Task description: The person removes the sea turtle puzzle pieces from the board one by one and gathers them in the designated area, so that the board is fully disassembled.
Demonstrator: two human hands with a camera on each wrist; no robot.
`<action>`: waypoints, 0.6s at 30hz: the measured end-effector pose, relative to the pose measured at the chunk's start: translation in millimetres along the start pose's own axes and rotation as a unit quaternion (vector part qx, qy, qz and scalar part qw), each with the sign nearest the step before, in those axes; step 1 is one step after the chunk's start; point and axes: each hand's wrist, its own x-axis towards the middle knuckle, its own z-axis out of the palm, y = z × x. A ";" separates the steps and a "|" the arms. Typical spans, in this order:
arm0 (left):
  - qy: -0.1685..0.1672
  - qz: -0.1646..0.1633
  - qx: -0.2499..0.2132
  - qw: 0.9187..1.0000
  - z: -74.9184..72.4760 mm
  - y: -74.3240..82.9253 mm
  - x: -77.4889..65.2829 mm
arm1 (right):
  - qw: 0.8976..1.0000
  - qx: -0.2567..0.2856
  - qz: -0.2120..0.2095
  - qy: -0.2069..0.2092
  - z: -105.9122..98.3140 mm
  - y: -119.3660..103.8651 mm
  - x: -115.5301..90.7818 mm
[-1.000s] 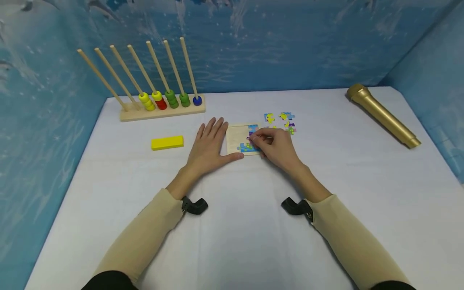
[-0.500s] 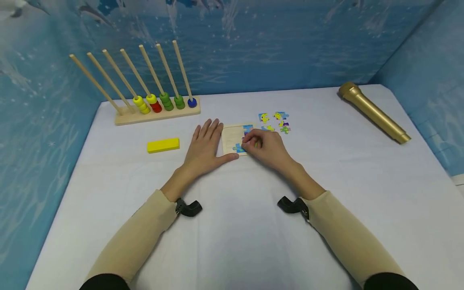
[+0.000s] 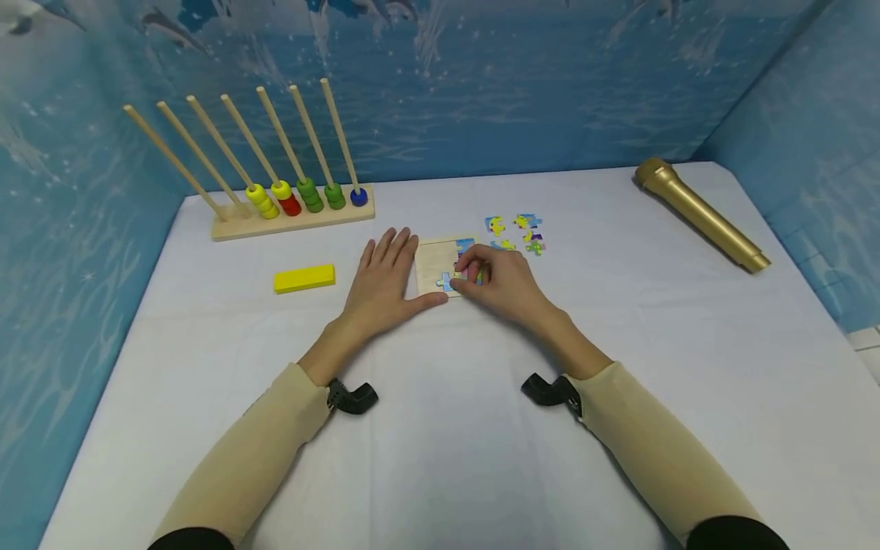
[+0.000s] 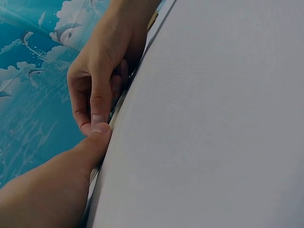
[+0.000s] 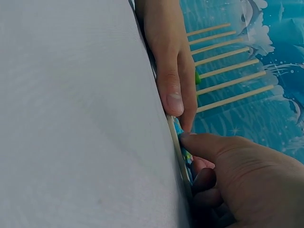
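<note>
A wooden puzzle tray [image 3: 431,261] lies in the middle of the table, with colourful jigsaw pieces along its right side and lower edge. My left hand [image 3: 383,281] rests flat at the tray's left with straight fingers, its thumb along the near edge. Over the tray's lower right, my right hand [image 3: 505,283] has its thumb and index finger curled around a puzzle piece [image 3: 447,282], partly hidden by the fingertips. In the right wrist view, the right thumb [image 5: 204,145] presses at the pieces on the tray. Several loose puzzle pieces [image 3: 494,225] lie just beyond this hand.
A wooden bead abacus [image 3: 296,222] with upright rods stands at the back left. In front of it lies a yellow block [image 3: 305,279]. A gold microphone [image 3: 701,214] lies at the back right. Blue sea-patterned cloth walls [image 3: 516,92] border the white table.
The head view has shifted a little, so everything sits further left. My right thumb and fingertips have moved slightly left along the tray's lower edge. The left hand stays in place.
</note>
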 end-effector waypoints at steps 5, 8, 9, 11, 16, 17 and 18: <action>-0.002 -0.001 0.000 1.000 0.0 1.0 0.0 | 1.000 0.025 -0.001 0.014 -1.3 -0.2 -2.8; -0.003 -0.002 0.001 1.000 -0.7 1.0 -0.4 | 0.999 0.033 -0.006 0.020 -1.6 -0.5 -3.6; -0.004 -0.003 0.002 1.000 -1.0 1.0 -0.2 | 0.999 0.037 -0.007 0.021 -1.4 -0.7 -3.3; -0.004 -0.004 0.003 1.000 -1.8 0.8 0.1 | 0.999 0.051 -0.007 0.019 -1.3 -1.4 -2.9; -0.006 -0.004 0.003 1.000 -2.1 1.3 0.6 | 0.995 0.097 -0.008 0.016 -1.9 -1.2 -2.7; -0.005 -0.004 0.002 1.000 -2.0 1.4 0.6 | 0.995 0.101 -0.010 0.016 -2.5 -1.3 -2.9; -0.005 -0.003 0.002 1.000 -1.9 1.6 0.4 | 0.994 0.106 -0.011 0.018 -3.4 -1.3 -3.4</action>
